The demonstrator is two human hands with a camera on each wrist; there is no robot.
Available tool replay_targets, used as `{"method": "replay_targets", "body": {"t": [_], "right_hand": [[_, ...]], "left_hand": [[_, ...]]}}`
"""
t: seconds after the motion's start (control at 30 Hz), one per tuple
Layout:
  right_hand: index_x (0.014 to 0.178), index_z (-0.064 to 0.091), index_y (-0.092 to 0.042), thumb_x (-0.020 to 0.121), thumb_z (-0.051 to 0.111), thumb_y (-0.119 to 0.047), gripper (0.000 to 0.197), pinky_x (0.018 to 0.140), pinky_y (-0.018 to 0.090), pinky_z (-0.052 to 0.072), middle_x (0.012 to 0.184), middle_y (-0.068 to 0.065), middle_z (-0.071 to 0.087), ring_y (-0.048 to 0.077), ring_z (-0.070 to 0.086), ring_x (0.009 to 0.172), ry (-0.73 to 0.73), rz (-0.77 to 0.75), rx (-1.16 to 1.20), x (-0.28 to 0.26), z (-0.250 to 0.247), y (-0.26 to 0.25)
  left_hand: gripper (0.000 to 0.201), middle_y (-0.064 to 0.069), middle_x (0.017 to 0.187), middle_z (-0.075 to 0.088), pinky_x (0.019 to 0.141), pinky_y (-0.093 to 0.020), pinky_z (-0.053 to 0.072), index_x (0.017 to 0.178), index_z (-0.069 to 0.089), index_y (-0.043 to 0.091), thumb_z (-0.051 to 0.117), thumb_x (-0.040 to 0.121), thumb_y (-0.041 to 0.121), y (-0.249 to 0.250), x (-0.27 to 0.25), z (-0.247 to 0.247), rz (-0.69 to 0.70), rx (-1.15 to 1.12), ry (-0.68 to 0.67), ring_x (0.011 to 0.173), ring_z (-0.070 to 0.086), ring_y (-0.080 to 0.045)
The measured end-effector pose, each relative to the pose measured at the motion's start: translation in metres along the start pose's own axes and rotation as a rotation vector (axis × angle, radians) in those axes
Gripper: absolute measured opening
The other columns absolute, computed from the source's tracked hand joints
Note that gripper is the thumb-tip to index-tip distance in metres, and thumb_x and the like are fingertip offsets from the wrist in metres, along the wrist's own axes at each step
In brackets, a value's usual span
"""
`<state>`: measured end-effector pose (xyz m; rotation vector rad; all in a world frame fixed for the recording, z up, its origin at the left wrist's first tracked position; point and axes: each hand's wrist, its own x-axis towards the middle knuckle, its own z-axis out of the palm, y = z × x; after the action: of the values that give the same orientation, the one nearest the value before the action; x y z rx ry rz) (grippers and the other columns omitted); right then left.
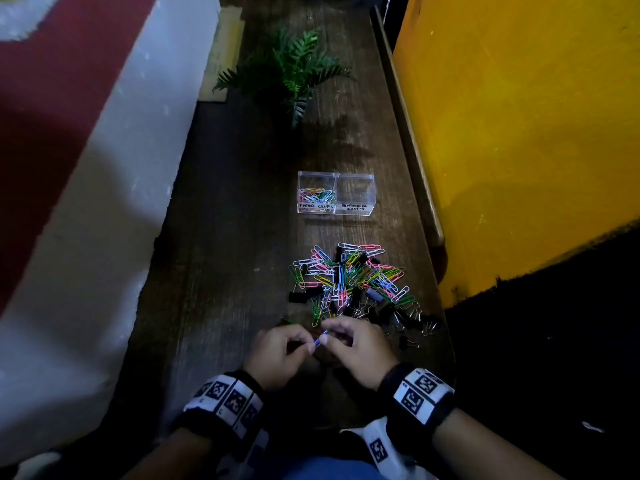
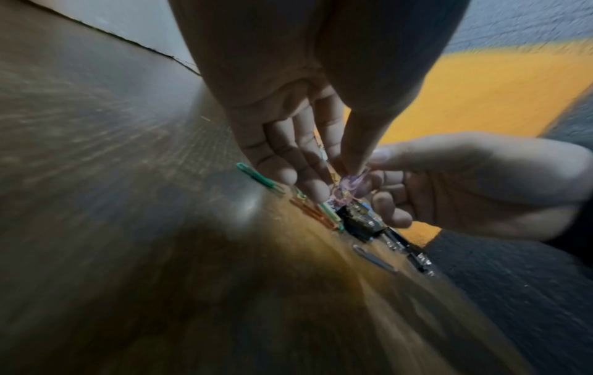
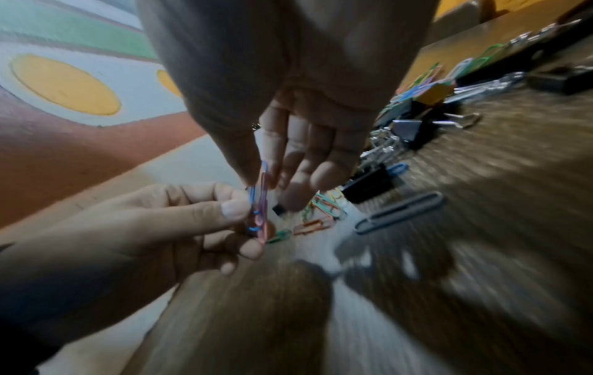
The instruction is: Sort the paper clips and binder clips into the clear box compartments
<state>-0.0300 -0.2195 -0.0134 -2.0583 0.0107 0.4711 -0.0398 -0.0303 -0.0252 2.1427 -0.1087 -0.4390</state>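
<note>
A heap of coloured paper clips and black binder clips [image 1: 349,282] lies on the dark wooden bench. Beyond it stands the clear two-compartment box [image 1: 336,192]; its left cell, labelled paper clips, holds several coloured clips, and its right cell, labelled binder clips, looks empty. Both hands meet at the near edge of the heap. My left hand [image 1: 277,353] and right hand [image 1: 360,348] pinch a blue paper clip and a pink paper clip [image 3: 260,203] together between thumbs and forefingers, just above the wood. The same linked clips [image 2: 349,185] show blurred in the left wrist view.
A green fern plant [image 1: 287,71] stands at the far end of the bench [image 1: 225,271]. A yellow wall [image 1: 519,133] runs along the right edge, a white and red wall [image 1: 86,168] along the left. A dark grey paper clip [image 3: 401,211] lies loose near my hands.
</note>
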Motion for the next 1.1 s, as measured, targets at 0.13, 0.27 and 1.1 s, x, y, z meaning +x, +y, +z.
{"method": "replay_targets", "body": {"t": [0.13, 0.27, 1.1], "right_hand": [[0.077, 0.072, -0.018, 0.077, 0.068, -0.024, 0.007, 0.072, 0.03, 0.052, 0.074, -0.001, 0.072, 0.013, 0.066, 0.07, -0.053, 0.001, 0.103, 0.005, -0.002, -0.003], [0.077, 0.07, -0.015, 0.083, 0.069, -0.011, 0.007, 0.059, 0.026, 0.049, 0.069, 0.001, 0.069, 0.013, 0.063, 0.056, -0.033, 0.075, 0.24, 0.005, -0.009, -0.004], [0.09, 0.058, -0.012, 0.083, 0.067, -0.002, 0.015, 0.05, 0.03, 0.048, 0.064, 0.009, 0.063, 0.013, 0.061, 0.05, 0.162, 0.148, 0.205, 0.011, -0.074, 0.005]], "left_hand": [[0.01, 0.02, 0.076, 0.068, 0.078, -0.03, 0.051, 0.08, 0.064, 0.031, 0.059, 0.078, 0.04, 0.006, 0.0, 0.002, 0.027, 0.006, -0.015, 0.075, 0.063, 0.001], [0.013, 0.021, 0.085, 0.063, 0.081, -0.026, 0.049, 0.09, 0.063, 0.032, 0.06, 0.078, 0.03, 0.0, 0.004, 0.0, 0.067, 0.079, 0.146, 0.085, 0.061, -0.003], [0.007, 0.008, 0.079, 0.053, 0.062, -0.029, 0.05, 0.068, 0.056, 0.025, 0.058, 0.075, 0.023, 0.011, 0.041, -0.002, 0.437, 0.685, -0.218, 0.074, 0.055, -0.015]]}}
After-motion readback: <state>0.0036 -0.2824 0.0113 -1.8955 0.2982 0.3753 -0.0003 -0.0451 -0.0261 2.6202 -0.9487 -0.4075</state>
